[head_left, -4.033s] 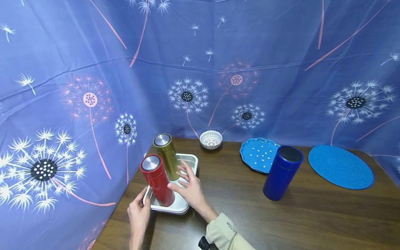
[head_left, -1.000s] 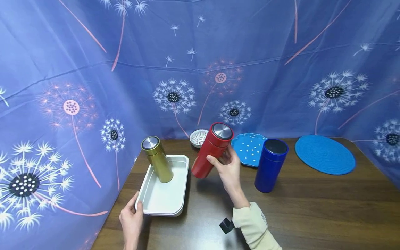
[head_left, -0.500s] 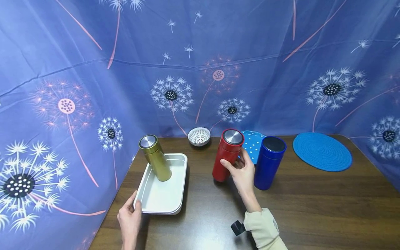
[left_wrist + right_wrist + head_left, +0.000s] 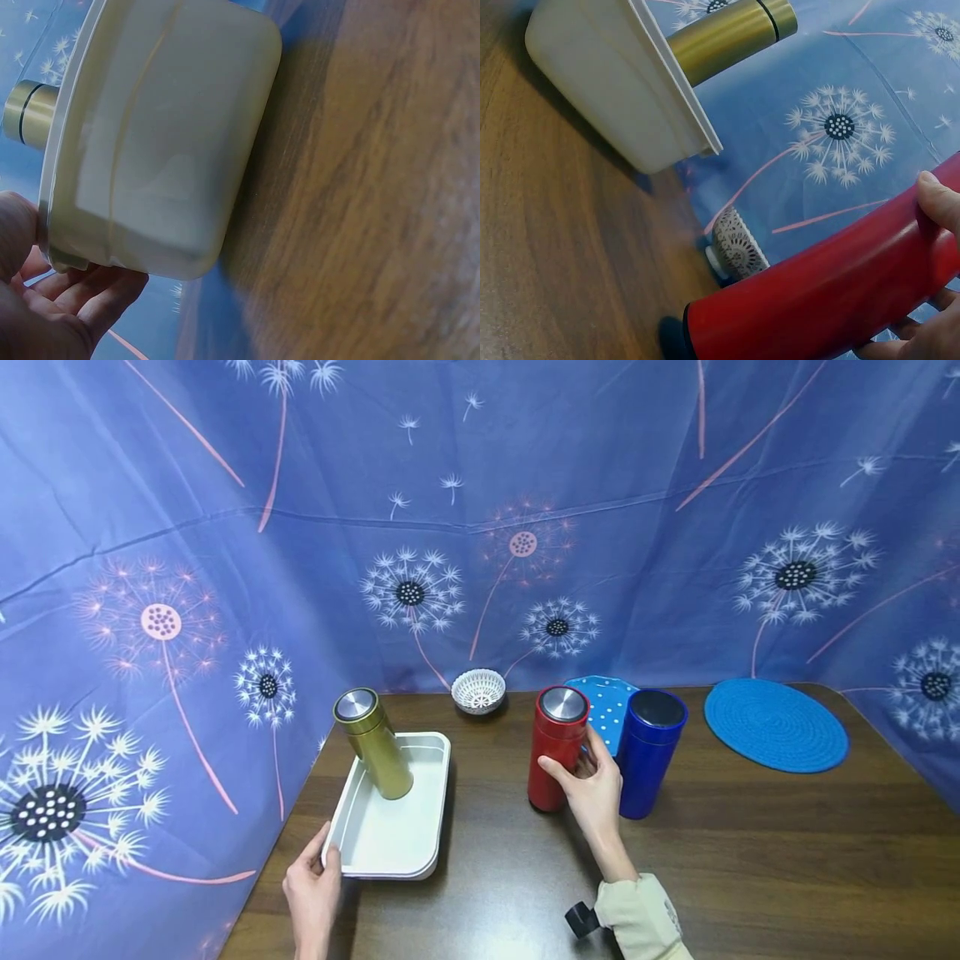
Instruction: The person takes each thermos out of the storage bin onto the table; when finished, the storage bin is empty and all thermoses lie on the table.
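Observation:
My right hand (image 4: 596, 797) grips a red thermos flask (image 4: 551, 768) around its side, thumb on the left and fingers behind. The flask is upright, its base right at the tabletop, just left of a dark blue flask (image 4: 648, 764). In the right wrist view the red flask (image 4: 817, 292) fills the lower right. My left hand (image 4: 311, 889) pinches the near left corner of a white plastic tub (image 4: 390, 852), thumb above the rim and fingers below. Inside the tub stands a gold flask (image 4: 384, 756) with a silver lid; its upper part (image 4: 34, 112) shows over the rim in the left wrist view.
A white openwork bowl (image 4: 478, 692) sits at the back of the wooden table (image 4: 480, 902). Partly hidden behind the flasks lies a blue plate (image 4: 603, 697) with white dots. A round blue placemat (image 4: 776, 727) lies back right. Patterned blue cloth (image 4: 450, 443) hangs behind.
The red flask has left the tub in my right hand and moved right, going from tilted to upright and lowering beside the blue flask. My left hand still holds the tub's corner.

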### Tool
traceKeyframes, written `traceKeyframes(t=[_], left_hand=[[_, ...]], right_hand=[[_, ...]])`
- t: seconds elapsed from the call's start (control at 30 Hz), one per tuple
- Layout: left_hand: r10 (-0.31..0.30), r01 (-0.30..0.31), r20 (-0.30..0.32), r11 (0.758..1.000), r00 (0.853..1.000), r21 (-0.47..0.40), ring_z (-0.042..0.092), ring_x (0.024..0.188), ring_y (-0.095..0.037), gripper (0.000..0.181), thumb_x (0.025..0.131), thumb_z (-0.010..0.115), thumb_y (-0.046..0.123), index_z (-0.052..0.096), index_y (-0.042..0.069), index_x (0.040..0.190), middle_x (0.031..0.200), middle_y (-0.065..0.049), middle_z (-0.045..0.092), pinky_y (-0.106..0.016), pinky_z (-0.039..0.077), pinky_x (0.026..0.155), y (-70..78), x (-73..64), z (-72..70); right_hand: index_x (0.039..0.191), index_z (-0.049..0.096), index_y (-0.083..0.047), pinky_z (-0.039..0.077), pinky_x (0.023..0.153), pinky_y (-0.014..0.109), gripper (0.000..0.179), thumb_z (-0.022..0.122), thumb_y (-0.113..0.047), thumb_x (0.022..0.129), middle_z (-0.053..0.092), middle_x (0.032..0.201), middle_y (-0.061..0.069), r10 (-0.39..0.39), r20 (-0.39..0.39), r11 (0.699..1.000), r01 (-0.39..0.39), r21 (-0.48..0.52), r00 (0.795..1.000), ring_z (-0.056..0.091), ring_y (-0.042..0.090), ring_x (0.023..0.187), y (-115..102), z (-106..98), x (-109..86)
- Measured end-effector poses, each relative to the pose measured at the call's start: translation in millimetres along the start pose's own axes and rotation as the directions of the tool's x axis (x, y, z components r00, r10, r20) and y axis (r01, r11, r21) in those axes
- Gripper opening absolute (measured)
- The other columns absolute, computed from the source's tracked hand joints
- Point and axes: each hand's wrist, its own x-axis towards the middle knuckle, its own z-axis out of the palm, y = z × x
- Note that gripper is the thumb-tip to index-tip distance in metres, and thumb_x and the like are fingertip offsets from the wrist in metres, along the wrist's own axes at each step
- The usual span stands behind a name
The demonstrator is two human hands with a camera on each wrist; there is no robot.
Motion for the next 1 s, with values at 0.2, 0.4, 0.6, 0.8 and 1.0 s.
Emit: traceKeyframes(t=[0.2, 0.4, 0.6, 0.8, 1.0], left_hand=[[-0.014, 0.014, 0.003, 1.0, 1.0, -0.004, 0.046, 0.078, 0.026, 0.036, 0.086, 0.053, -0.006, 0.065, -0.007, 0.121, 0.112, -0.033, 0.063, 0.0, 0.042, 0.064, -1.2, -0.1, -0.9], [-0.018, 0.018, 0.005, 1.0, 1.0, -0.005, 0.046, 0.079, 0.024, 0.037, 0.086, 0.053, -0.006, 0.065, -0.006, 0.121, 0.113, -0.032, 0.063, 0.0, 0.042, 0.064, -0.9, 1.1, -0.7], [-0.02, 0.021, 0.011, 1.0, 1.0, -0.007, 0.047, 0.08, 0.023, 0.038, 0.086, 0.053, -0.007, 0.065, -0.007, 0.121, 0.113, -0.033, 0.063, 0.0, 0.043, 0.064, -0.7, 1.7, -0.1], [-0.008, 0.008, 0.004, 1.0, 1.0, -0.028, 0.048, 0.081, 0.022, 0.037, 0.086, 0.053, -0.008, 0.064, -0.008, 0.121, 0.113, -0.033, 0.063, 0.0, 0.043, 0.065, -1.9, 1.5, 0.9], [-0.014, 0.015, 0.005, 0.999, 1.0, -0.041, 0.049, 0.081, 0.022, 0.037, 0.086, 0.053, -0.007, 0.064, -0.008, 0.121, 0.115, -0.032, 0.063, 0.0, 0.043, 0.066, -4.2, 0.8, 1.7]], right_hand=[[0.143, 0.046, 0.0, 0.044, 0.091, 0.009, 0.08, 0.083, 0.001, 0.072, 0.057, 0.135, 0.021, -0.005, -0.001, 1.0, 0.005, -0.005, 1.0, 0.056, 0.026, 0.121, 3.7, -1.1, -0.9], [0.143, 0.048, -0.007, 0.044, 0.09, 0.008, 0.083, 0.087, -0.006, 0.07, 0.058, 0.135, 0.015, -0.009, -0.013, 1.0, 0.009, -0.021, 1.0, 0.056, 0.028, 0.122, 26.8, -3.3, 4.5], [0.143, 0.047, -0.002, 0.045, 0.09, 0.01, 0.081, 0.084, -0.001, 0.072, 0.058, 0.135, 0.02, 0.001, -0.009, 0.999, -0.002, -0.037, 1.0, 0.056, 0.032, 0.121, 7.4, -3.0, -3.1], [0.142, 0.046, 0.002, 0.046, 0.094, 0.014, 0.076, 0.081, 0.001, 0.074, 0.057, 0.133, 0.023, 0.002, 0.023, 0.998, -0.001, -0.062, 1.0, 0.056, 0.032, 0.12, -8.3, 0.0, -9.5], [0.143, 0.045, 0.001, 0.044, 0.099, 0.028, 0.077, 0.082, -0.002, 0.075, 0.056, 0.136, 0.022, 0.013, 0.028, 0.995, -0.01, -0.103, 1.0, 0.055, 0.033, 0.123, -6.1, 0.1, -10.0]])
